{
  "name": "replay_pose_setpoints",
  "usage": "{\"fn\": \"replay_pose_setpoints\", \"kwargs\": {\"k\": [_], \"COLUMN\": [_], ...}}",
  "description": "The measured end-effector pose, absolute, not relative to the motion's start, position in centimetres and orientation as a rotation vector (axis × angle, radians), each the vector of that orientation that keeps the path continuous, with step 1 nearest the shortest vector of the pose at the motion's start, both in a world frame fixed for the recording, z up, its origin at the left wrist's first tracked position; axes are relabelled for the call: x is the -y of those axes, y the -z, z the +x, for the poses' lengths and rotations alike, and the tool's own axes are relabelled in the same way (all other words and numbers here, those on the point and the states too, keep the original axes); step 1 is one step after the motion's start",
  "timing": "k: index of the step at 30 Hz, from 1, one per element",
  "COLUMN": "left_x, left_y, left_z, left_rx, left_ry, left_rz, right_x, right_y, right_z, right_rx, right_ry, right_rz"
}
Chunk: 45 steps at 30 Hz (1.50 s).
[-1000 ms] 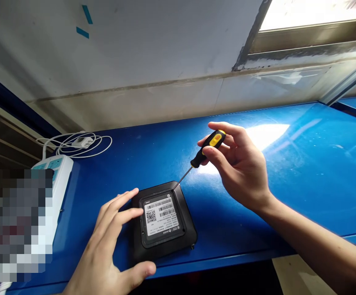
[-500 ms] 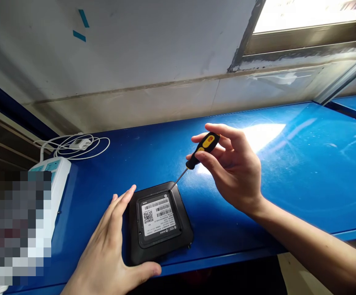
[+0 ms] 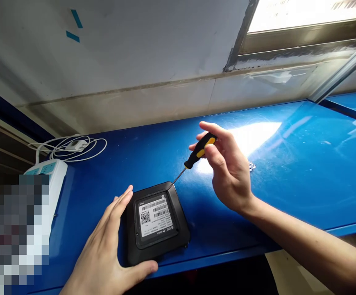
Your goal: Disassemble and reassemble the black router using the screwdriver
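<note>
A black square electronic box (image 3: 182, 229) lies on the blue table near its front edge, its white label with a QR code and barcodes facing up. Along its left side rests my left hand (image 3: 104, 241), fingers at the far left edge and thumb at the near edge, bracing it. My right hand (image 3: 231, 172) is closed around the black and yellow handle of a screwdriver (image 3: 196, 153). The tool slants down to the left, with its tip at the far right corner of the recessed label panel. Whether the tip sits in a screw is too small to tell.
A white power strip (image 3: 57, 176) stands at the left, with a coiled white cable and plug (image 3: 78, 145) behind it. Small shiny metal pieces (image 3: 251, 166) lie just beyond my right wrist. A wall (image 3: 165, 94) borders the table's (image 3: 303, 172) back.
My right thumb and fingers have shifted on the screwdriver handle, and the handle has turned. The tip stays at the same corner. The view has moved slightly, uncovering the shiny pieces.
</note>
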State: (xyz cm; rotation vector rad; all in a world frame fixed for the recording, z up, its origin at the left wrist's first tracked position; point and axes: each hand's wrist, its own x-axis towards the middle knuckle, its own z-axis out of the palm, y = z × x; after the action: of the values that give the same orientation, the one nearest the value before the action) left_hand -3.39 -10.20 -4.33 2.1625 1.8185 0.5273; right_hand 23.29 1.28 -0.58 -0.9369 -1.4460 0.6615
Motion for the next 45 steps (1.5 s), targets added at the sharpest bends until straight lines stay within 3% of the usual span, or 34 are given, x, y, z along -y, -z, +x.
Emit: {"fn": "replay_pose_setpoints", "kwargs": {"k": [5, 12, 19, 36, 45], "left_x": [10.3, 10.3, 10.3, 10.3, 9.8], "left_y": [4.2, 4.3, 4.4, 3.9, 5.1], "left_z": [-3.4, -3.5, -3.5, -3.3, -4.9], "left_rx": [-1.816, -1.8, -1.795, -1.764, -1.733], "left_ry": [-0.542, -0.558, -0.577, -0.56, -0.508], "left_rz": [2.163, 2.188, 2.165, 2.156, 2.251], "right_x": [-1.1, -1.2, -1.2, -2.0, -2.1], "right_y": [0.3, 0.5, 0.6, 1.3, 1.8], "right_z": [23.1, 23.2, 23.2, 23.2, 23.1], "right_rx": [1.441, 1.459, 1.433, 1.484, 1.451], "right_ry": [-0.789, -0.624, -0.853, -0.567, -0.762], "right_rz": [-0.853, -0.912, -0.807, -0.823, -0.782]}}
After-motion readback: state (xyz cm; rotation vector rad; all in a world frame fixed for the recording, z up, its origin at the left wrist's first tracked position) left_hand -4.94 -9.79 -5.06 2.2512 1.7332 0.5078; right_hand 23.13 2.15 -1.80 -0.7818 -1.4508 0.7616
